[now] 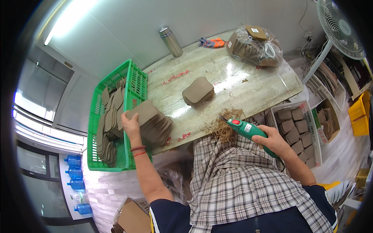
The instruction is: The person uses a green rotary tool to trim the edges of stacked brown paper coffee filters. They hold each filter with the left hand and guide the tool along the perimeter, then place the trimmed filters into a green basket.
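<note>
My left hand (131,125) grips the left edge of a leaning stack of flat brown pieces (151,123) with rounded corners, thumb on the top one. That stack sits at the table's left end, against a green plastic crate (135,81) holding more such pieces (109,125). In my right hand (272,139) is a green handheld power tool (247,128) with a red switch, its narrow metal tip pointing left. Curly brown trimmings (225,123) lie below the tip at the table edge and on my checked apron (242,180). A smaller stack of brown pieces (198,91) stands mid-table.
A steel flask (172,42), a grey-and-orange glove (212,42) and a plastic-wrapped bundle (253,48) stand along the back of the table (233,84). To the right are a white crate (316,137) of brown pieces and a fan (341,27). A cardboard box (134,217) lies lower left.
</note>
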Tool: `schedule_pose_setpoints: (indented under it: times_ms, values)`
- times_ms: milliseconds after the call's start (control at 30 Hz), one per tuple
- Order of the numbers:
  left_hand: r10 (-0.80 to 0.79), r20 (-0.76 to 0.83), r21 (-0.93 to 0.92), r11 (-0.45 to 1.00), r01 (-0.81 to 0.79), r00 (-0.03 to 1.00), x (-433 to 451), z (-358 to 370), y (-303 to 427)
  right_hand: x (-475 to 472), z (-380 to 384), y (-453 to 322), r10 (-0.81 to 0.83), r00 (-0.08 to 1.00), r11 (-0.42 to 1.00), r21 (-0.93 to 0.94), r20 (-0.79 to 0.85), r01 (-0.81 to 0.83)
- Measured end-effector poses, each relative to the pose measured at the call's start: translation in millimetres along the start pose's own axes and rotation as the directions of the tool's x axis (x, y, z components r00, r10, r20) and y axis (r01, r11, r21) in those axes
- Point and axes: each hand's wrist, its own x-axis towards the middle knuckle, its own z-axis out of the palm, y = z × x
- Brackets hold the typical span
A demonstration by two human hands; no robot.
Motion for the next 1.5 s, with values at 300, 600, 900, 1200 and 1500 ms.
schedule_pose_setpoints:
  times_ms: [300, 600, 900, 1200, 1500]
  values:
    - [0.73, 0.116, 0.511, 0.537, -0.671, 0.673, -41.7, 80.2, 64.4, -2.2, -4.3, 10.0, 0.039, 0.998, 0.999, 0.032, -0.052, -0.037]
    - [0.265, 0.541, 0.314, 0.817, -0.484, 0.799, -66.1, 214.5, 42.2, -8.2, -6.1, 22.0, 0.047, 0.994, 0.998, 0.043, -0.1, -0.043]
    - [0.246, 0.316, 0.021, 0.964, -0.265, 0.917, -92.8, 190.5, 69.3, -2.4, -1.3, 17.7, 0.047, 0.991, 0.998, 0.035, -0.125, -0.043]
    - [-0.12, 0.556, -0.825, 0.038, 0.563, 0.823, -163.0, 162.6, 103.8, 2.4, 8.6, 3.6, -0.036, 0.976, 0.999, 0.0, -0.214, 0.037]
    - [-0.053, 0.607, -0.791, -0.133, 0.597, 0.793, -187.8, 161.6, 132.9, -0.5, 17.0, -3.2, -0.112, 0.964, 0.994, -0.026, -0.24, 0.108]
